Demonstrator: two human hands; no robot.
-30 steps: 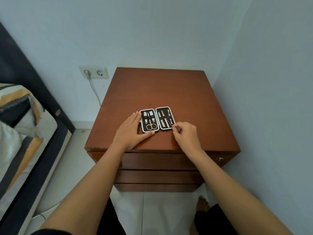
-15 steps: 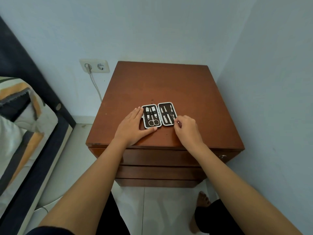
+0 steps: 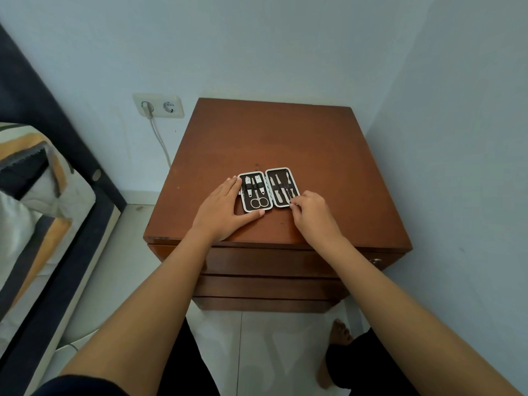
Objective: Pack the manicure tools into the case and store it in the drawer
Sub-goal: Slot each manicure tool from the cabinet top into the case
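Obs., own body only. Both my forearms are bare from the frame edge up to the wrists; no watch, bracelet or ring is visible on my left hand [image 3: 221,212] or my right hand [image 3: 313,214]. Nails look short and unpainted, though small in view. A strip of dark navy fabric [image 3: 83,385] shows at the lower left edge, near my left upper arm; whether it is a sleeve I cannot tell. I wear dark, near-black garments over both legs [image 3: 368,364]. My right foot [image 3: 338,332] is bare, toes visible, no sock or shoe.
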